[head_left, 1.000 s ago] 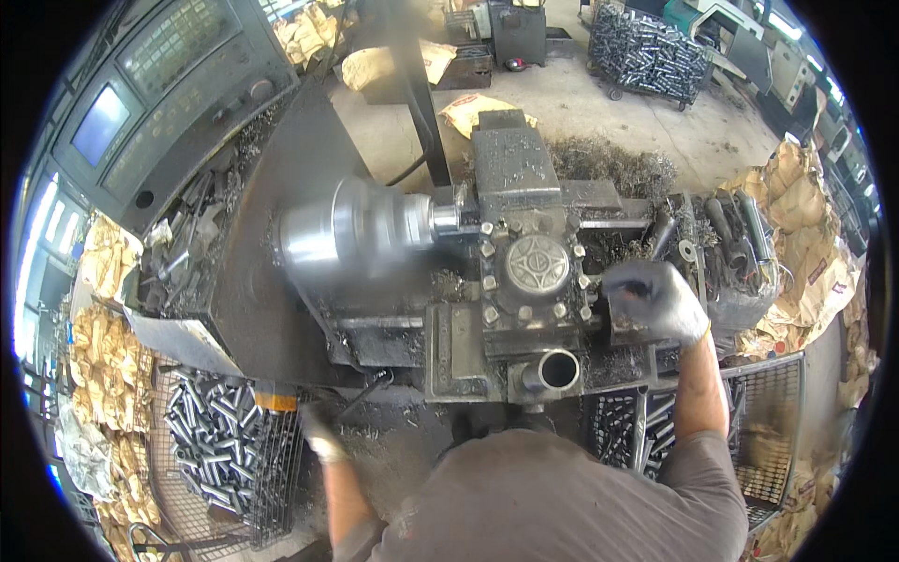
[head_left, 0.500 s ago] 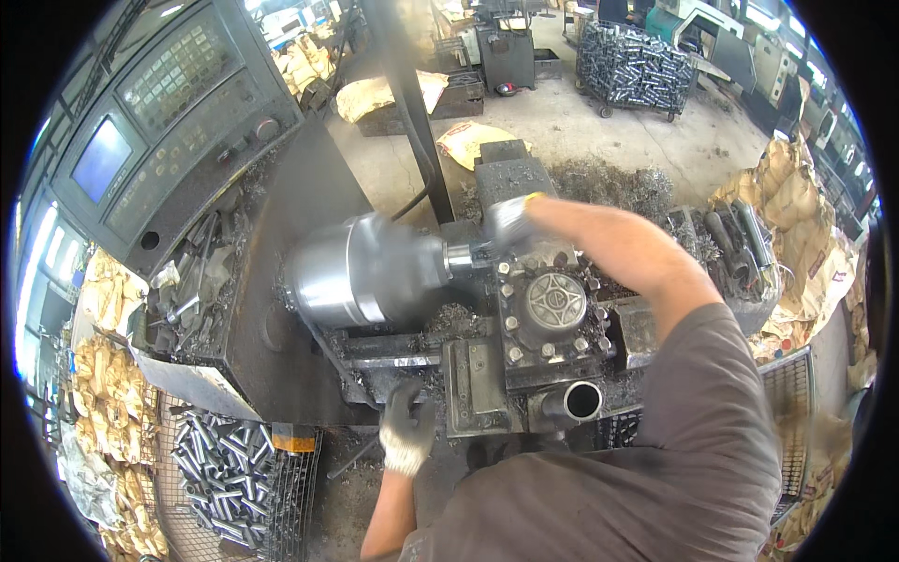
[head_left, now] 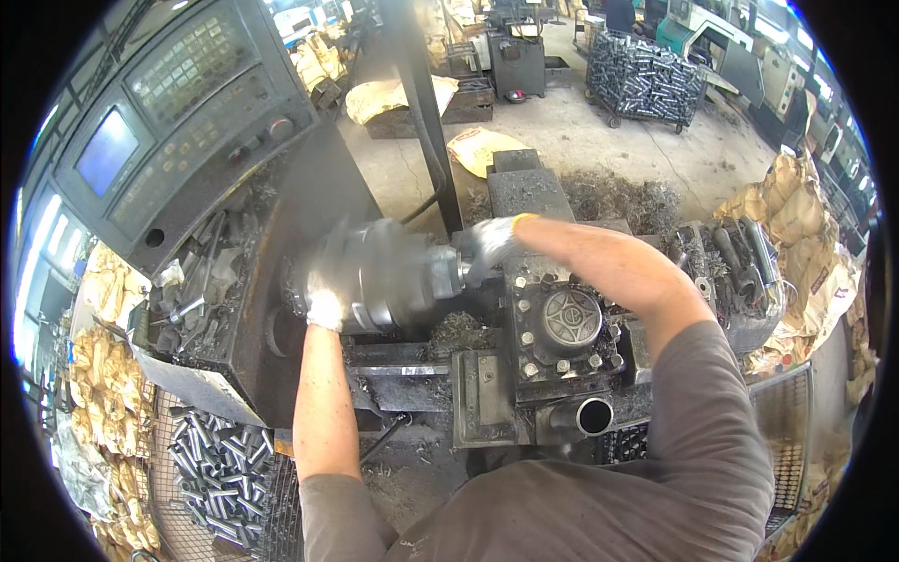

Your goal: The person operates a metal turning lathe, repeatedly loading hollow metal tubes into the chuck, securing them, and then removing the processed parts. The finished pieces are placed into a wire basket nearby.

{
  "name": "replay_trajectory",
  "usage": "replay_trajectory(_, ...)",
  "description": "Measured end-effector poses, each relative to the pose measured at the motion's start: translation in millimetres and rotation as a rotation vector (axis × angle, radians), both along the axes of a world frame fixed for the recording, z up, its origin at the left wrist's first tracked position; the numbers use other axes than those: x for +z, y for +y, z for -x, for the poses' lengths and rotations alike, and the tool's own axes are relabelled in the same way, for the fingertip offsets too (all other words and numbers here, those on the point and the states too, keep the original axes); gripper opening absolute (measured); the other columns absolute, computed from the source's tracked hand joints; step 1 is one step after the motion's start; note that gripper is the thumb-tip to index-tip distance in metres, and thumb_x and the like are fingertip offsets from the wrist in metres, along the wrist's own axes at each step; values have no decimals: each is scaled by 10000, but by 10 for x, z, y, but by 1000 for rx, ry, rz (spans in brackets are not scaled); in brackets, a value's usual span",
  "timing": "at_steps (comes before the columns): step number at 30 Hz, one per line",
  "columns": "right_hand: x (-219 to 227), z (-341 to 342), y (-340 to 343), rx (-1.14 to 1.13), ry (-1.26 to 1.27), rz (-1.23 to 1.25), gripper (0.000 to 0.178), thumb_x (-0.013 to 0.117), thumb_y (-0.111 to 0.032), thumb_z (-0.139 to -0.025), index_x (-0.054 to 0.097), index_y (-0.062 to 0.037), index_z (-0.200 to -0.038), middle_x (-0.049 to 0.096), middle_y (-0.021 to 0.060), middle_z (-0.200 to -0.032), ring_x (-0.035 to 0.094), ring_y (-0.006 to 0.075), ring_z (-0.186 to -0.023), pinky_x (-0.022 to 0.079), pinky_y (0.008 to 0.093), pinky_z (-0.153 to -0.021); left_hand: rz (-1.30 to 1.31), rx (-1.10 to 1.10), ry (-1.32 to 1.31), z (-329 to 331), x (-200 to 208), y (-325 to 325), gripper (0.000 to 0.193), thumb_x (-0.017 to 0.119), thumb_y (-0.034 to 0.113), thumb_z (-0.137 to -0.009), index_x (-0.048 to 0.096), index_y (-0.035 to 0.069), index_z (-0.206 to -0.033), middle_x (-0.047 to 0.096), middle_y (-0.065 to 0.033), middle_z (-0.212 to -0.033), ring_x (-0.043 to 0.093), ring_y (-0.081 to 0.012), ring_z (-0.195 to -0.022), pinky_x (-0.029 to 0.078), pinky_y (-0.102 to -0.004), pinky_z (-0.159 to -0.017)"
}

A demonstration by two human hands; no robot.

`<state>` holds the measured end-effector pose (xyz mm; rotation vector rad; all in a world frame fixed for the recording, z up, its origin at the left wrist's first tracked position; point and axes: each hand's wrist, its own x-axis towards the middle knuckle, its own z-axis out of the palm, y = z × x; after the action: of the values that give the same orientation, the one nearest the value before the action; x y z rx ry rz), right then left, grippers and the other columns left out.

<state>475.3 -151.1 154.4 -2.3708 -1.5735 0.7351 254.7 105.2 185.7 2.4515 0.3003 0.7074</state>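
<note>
A lathe chuck (head_left: 365, 272), smeared by motion, stands left of centre with a short bright metal workpiece (head_left: 463, 269) at its right end. My left hand (head_left: 324, 298), in a white glove, is against the chuck's near left side; its fingers are blurred into the metal. On the other side, my right hand (head_left: 494, 245) reaches across in a white and grey glove. Its blurred fingers appear curled round the workpiece's free end. Right of it sits the dark tool turret (head_left: 571, 323) with bolts and a round cap. An open tube end (head_left: 594, 417) points toward me below it.
A control panel (head_left: 178, 103) with a lit screen rises at left, over a ledge (head_left: 201, 272) of tools and chips. Below is a wire basket (head_left: 169, 468) of metal tubes. A dark post (head_left: 423, 112) stands behind the chuck. Metal shavings (head_left: 623, 199) lie beyond the turret.
My left hand has risen from beside the lathe bed to the chuck. My right hand has come down slightly toward the workpiece's end. The view has shifted a little.
</note>
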Motion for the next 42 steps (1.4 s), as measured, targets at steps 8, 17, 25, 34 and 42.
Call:
replay_trajectory(8,196,232,-154,60,-102,133,734,904,-440,-657,713,-12,-1221,788,199,-1054,764,346,-979,593,454,-894,15,10,87,-56,35,47,605,625,413,-1047,589,74,-1547,656,-205,-1489,604,-323,-1408,442,-415,-1181)
replay_trajectory(17,-111,-189,-864,-41,-288,202,568,873,-500,-712,811,-17,-1005,799,178,-901,773,308,-808,621,427,-800,-99,-60,116,-219,202,-261,604,632,442,-1022,609,96,-1516,676,-235,-1429,622,-393,-1363,472,-456,-1144)
replay_trajectory(25,1231,698,-1721,-769,-249,-629,663,875,-354,-839,639,65,-1296,796,204,-996,802,281,-834,667,358,-807,-563,-121,-150,-51,-332,313,682,716,435,-960,588,78,-1527,653,-259,-1429,636,-431,-1277,498,-498,-1092)
replay_trajectory(34,599,3241,-1353,-554,1353,-828,456,791,-221,-936,649,28,-1291,726,90,-1113,710,162,-933,610,326,-841,1040,-953,-129,1319,-482,-1940,647,666,426,-1034,507,9,-1502,675,-162,-1374,628,-351,-1337,493,-495,-1165)
replay_trajectory(42,-1317,4045,-1513,-915,777,-441,749,896,-314,-856,569,3,-1450,744,106,-1148,707,166,-971,587,351,-853,1772,-190,422,1792,-1567,-2068,403,760,265,-1008,672,26,-1321,728,-109,-1179,701,-272,-1109,561,-421,-1018)
